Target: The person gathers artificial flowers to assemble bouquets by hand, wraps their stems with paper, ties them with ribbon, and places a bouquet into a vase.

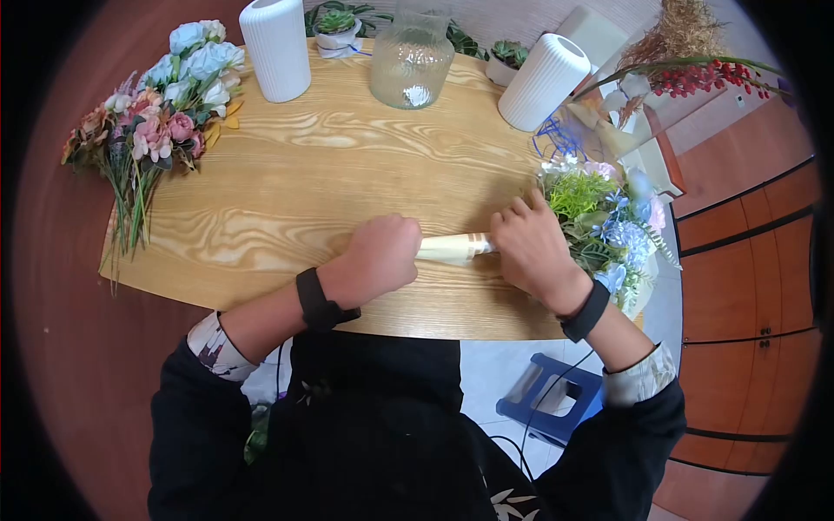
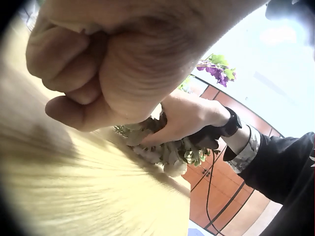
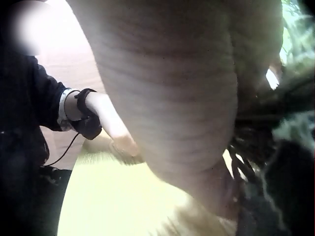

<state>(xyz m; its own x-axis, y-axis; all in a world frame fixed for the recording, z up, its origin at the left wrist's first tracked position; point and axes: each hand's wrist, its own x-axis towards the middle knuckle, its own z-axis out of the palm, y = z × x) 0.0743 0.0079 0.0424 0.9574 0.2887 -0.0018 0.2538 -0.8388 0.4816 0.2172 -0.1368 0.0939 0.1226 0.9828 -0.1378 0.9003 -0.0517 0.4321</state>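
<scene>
A bouquet (image 1: 612, 227) of blue, pink and white flowers with green foliage lies at the table's right end. My right hand (image 1: 532, 252) grips it at the stem end, just left of the blooms. Cream wrapping (image 1: 447, 248) with brown bands stretches leftward from there to my left hand (image 1: 380, 252), whose curled fingers hold its far end. In the left wrist view the left fist (image 2: 93, 73) fills the top, fingers folded into the palm. The right wrist view has the right hand (image 3: 172, 98) close up, its fingers largely hidden, with dark stems (image 3: 246, 162) beside it.
Flowers (image 1: 161, 122) in blue, pink and orange lie at the left. Along the back stand two white ribbed vases (image 1: 276, 52), a glass vase (image 1: 412, 65) and small potted succulents (image 1: 337, 24). Blue shredded strands (image 1: 560, 139) lie back right. A blue stool (image 1: 552, 395) stands below the table.
</scene>
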